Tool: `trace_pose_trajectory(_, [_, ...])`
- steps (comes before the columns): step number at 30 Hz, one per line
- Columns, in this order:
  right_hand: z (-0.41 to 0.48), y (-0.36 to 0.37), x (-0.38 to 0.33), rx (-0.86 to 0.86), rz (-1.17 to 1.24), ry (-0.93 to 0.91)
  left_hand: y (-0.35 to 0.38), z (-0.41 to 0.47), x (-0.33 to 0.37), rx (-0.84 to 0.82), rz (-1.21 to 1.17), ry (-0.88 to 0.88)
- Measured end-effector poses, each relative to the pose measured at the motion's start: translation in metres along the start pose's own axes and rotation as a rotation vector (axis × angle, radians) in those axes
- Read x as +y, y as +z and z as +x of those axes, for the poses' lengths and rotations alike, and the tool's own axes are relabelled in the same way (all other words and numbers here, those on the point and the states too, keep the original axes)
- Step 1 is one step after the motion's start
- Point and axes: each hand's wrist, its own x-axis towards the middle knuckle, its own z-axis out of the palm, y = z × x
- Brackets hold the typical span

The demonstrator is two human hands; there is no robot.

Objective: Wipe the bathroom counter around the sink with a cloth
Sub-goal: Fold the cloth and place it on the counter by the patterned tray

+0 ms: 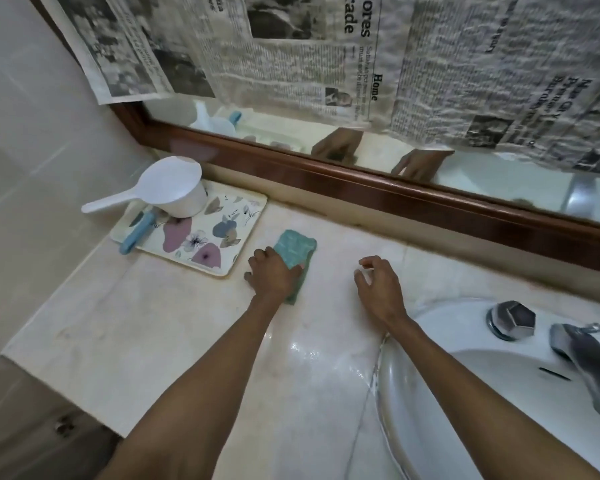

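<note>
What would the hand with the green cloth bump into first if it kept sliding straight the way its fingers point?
Probably the mirror's wooden frame. The left hand points past the cloth over bare counter; the floral tray lies just left of that line.

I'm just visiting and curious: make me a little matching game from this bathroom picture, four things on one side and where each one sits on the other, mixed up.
Things:
1. teal cloth
2. white scoop
3. faucet
4. newspaper

Places:
A. covering the mirror
B. on the rim of the sink
C. under the left hand, flat on the counter
D. on the flowered tray, at the far left of the counter

Pairs: 1-C, 2-D, 3-B, 4-A
</note>
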Motion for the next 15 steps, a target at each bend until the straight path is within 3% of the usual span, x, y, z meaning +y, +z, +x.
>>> trace_pose_trajectory(7, [0.013,0.014,-0.008,-0.02,-0.009,0.012,-0.01,0.024,-0.003,-0.149,-0.179,-0.017])
trace_pose_trajectory(15, [0.017,0.023,-0.017,-0.012,-0.041,0.053,-0.009,0.026,-0.008,-0.144,-0.297,0.082])
